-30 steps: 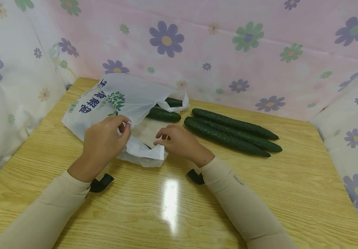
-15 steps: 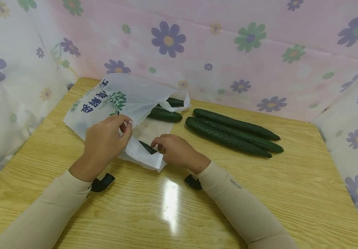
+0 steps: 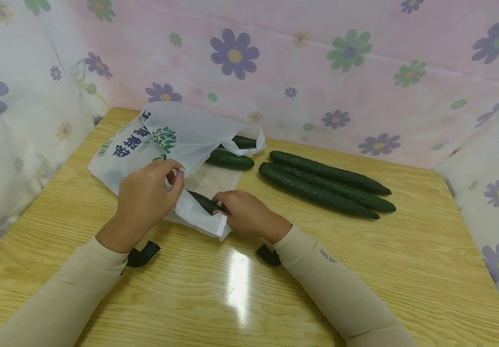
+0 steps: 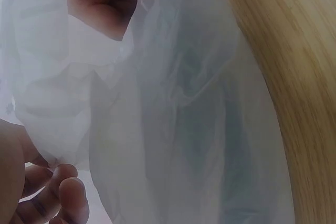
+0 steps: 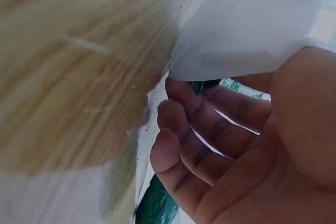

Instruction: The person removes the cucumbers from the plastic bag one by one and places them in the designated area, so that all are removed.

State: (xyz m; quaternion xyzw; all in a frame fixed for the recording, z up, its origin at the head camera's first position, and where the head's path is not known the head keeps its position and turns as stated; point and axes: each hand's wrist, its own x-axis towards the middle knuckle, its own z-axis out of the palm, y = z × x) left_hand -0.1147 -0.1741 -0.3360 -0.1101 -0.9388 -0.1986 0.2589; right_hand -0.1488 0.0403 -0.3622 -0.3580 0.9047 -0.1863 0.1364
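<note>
A white plastic bag (image 3: 206, 118) with green leaves and dark lettering lies on its side, mouth facing right. My left hand (image 3: 149, 188) pinches the edge of the bag's mouth between thumb and fingers, holding it raised. At the near side of the mouth, my right hand (image 3: 249, 212) grips the end of a cucumber (image 3: 203, 201) lying mostly inside the bag. In the right wrist view, the fingers (image 5: 194, 124) curl at the mouth, a bit of dark green beyond them. Two other cucumbers, one in front (image 3: 229, 160), poke out at the far side of the mouth.
Several loose cucumbers (image 3: 318, 188) lie side by side on the wooden table (image 3: 362, 270), right of the bag. Flowered cloth (image 3: 275, 62) hangs behind the table and along both sides. Dark wrist camera mounts (image 3: 144, 254) sit under both sleeves.
My right hand has moved slightly left and down to the near cucumber, and its fingers have closed on the end. More of that cucumber shows. The left hand keeps its pinch on the bag.
</note>
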